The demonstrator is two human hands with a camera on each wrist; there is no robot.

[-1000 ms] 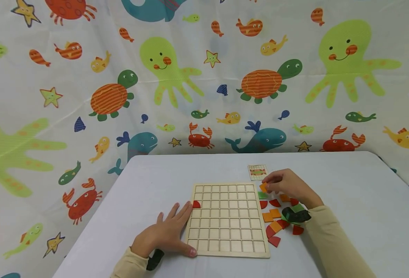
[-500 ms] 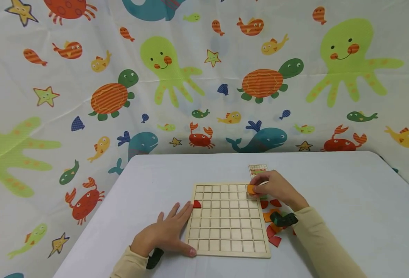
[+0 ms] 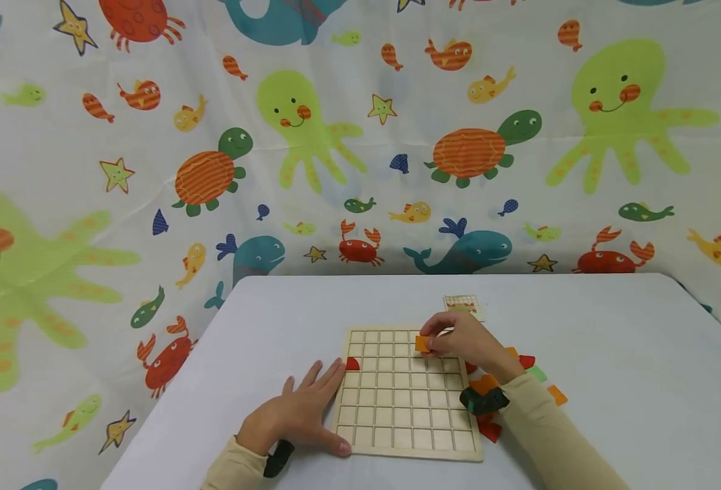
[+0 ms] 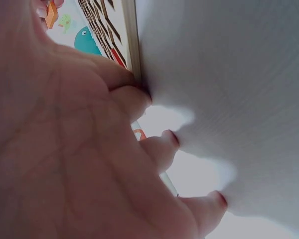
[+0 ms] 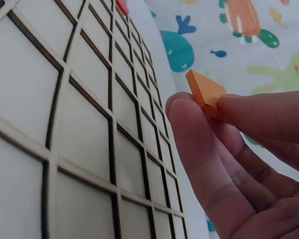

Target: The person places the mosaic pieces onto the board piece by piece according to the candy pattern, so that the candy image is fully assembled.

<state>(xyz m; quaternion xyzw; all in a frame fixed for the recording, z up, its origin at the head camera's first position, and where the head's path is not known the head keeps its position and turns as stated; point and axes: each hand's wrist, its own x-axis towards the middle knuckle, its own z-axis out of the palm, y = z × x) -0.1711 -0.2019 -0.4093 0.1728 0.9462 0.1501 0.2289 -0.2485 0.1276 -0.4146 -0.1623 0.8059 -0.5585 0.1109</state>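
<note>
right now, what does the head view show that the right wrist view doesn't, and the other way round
Only the head view: the left hand at the near-left part of the pale wooden grid board, the small printed card and the loose red, orange and green flat pieces.

Only the right wrist view: the inner sides of the right hand's fingers and the thickness of the flat orange square tile they pinch.

Both: board, right hand, tile, patterned sea-creature cloth.

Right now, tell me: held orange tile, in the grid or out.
Out: the right hand pinches the orange tile clear of the wooden board, as the right wrist view shows.
</note>
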